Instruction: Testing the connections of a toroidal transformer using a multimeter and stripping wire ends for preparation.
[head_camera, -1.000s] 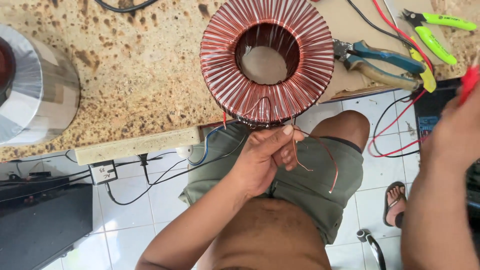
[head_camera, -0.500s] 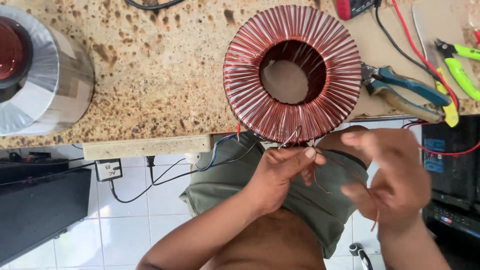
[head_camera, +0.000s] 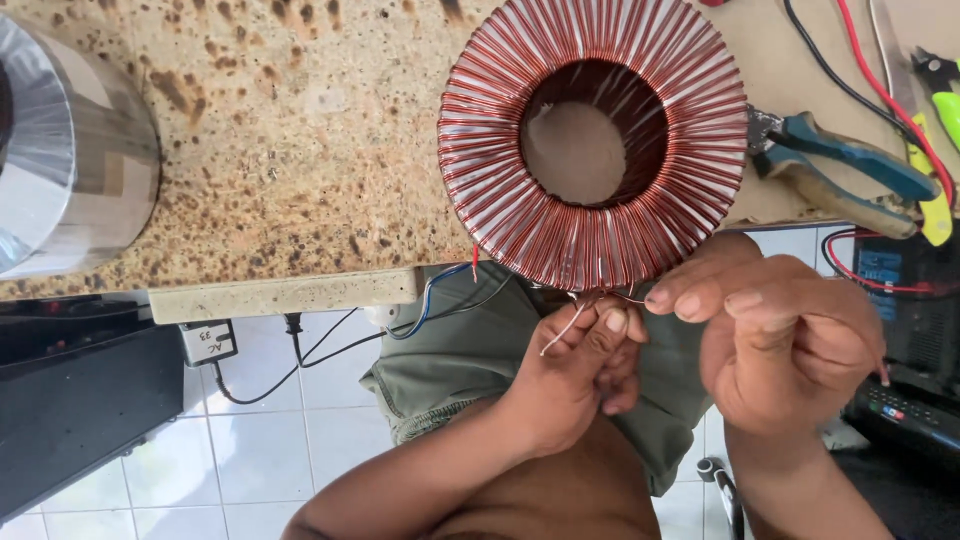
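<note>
Head view: two hands, left hand (head_camera: 570, 385) and right hand (head_camera: 790, 340), fingers pinching one coil's (head_camera: 595, 145) thin wires (head_camera: 600, 300).

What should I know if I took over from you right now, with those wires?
Left hand: fingers pinch a thin pale wire end just below the coil.
Right hand: fingertips meet the left at the fine leads under the coil's near edge.
The coil lies flat at the counter's edge, fully wound in copper. Pliers lie to its right, untouched.
Done: winding looks complete. Left: the leads are loose, joined to nothing visible.
</note>
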